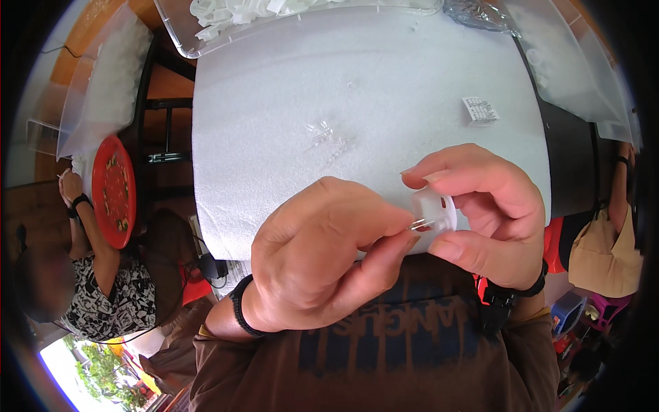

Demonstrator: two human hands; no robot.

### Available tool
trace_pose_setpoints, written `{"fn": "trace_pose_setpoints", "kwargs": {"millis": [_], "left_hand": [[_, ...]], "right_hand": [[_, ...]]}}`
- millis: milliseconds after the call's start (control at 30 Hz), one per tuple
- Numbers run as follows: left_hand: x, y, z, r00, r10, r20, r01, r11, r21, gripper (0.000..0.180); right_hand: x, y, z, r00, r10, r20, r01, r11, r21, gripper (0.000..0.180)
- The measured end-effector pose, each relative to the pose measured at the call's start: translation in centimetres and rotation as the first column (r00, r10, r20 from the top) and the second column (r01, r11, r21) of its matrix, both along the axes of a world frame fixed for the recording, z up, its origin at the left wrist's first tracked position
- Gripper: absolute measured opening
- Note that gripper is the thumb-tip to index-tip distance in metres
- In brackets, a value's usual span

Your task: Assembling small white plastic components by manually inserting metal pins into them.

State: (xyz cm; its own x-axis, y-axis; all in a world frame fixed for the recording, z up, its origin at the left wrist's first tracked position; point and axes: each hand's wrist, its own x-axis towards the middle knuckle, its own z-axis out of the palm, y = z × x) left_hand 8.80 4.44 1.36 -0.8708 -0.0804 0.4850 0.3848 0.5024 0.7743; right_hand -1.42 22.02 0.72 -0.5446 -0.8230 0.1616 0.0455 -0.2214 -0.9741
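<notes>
My right hand [500, 209] grips a small white translucent plastic housing [446, 214] by its edges, between the thumb below and the fingers above. A reddish-brown spot shows on the housing's side. My left hand [322, 257] pinches a small piece with thin metal legs [418, 224] between thumb and forefinger. These legs meet the near side of the housing; whether they go into it, I cannot tell. Most of that piece is hidden by my fingertips. Beyond my hands, a little heap of clear pieces with thin wires [329, 139] lies on the white foam sheet [261, 103].
A clear bin [184, 48] of white plastic parts stands at the far edge, beside a clear plastic bag [480, 15]. A printed paper slip [480, 110] lies at right. Larger bins flank the table. At left, a person works near a red tray [128, 199]; another person sits at right.
</notes>
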Motion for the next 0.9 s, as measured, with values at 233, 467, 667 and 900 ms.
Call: {"fn": "trace_pose_setpoints", "kwargs": {"millis": [233,467,667,900], "left_hand": [[-0.09,0.02,0.03,1.0,0.001,-0.013,-0.001,1.0,-0.009,0.015],[-0.1,-0.14,-0.01,0.998,-0.013,-0.056,0.011,0.999,-0.033,0.016],[-0.29,-0.2,0.21,0.998,-0.028,-0.053,0.026,0.998,-0.049,0.016],[-0.38,-0.43,0.17,0.995,-0.023,-0.099,0.012,0.993,-0.118,0.016]], "right_hand": [[-0.01,0.19,0.28,1.0,0.023,0.006,-0.023,1.0,-0.005,0.042],[0.33,0.23,0.51,0.981,-0.013,0.195,0.009,1.0,0.023,0.043],[0.53,0.24,0.65,0.956,-0.035,0.292,0.026,0.999,0.036,0.045],[0.54,0.35,0.87,0.973,-0.098,0.208,0.075,0.99,0.116,0.046]]}}
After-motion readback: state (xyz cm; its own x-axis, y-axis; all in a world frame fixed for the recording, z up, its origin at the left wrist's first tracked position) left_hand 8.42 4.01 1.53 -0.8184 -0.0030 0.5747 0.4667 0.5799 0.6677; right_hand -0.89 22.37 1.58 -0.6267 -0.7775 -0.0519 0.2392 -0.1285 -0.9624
